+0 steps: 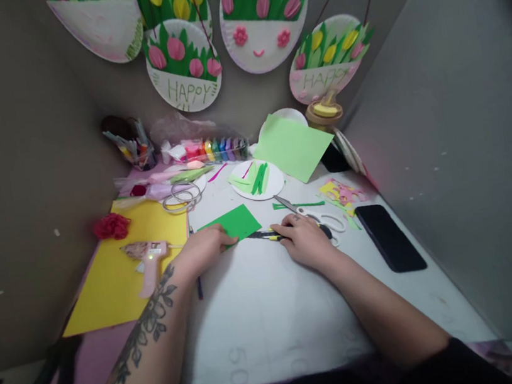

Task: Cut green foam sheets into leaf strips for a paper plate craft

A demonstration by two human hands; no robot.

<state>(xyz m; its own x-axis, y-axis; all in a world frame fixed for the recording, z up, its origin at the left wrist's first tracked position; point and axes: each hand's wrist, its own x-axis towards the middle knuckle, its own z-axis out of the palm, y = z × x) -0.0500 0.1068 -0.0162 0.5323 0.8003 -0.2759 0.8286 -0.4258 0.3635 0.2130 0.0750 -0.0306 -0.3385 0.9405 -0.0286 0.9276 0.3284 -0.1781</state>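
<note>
My left hand [207,248] grips the near edge of a dark green paper sheet [240,221], which lies on the white table cover. My right hand [305,239] is closed over a black-and-yellow cutting tool [262,235], probably a utility knife. Its narrow dark end points left, close to the paper, and my fingers hide its middle. White-handled scissors [332,218] lie just beyond my right hand, their blades toward the back left. Thin green paper strips [308,204] lie behind the scissors.
A pink glue gun [152,267] rests on yellow paper [103,290] at left. Farther back are a paper plate [272,188] with green cut pieces and a light green sheet [294,145]. A black phone [390,236] lies right. Decorated paper plates [189,93] hang on the wall.
</note>
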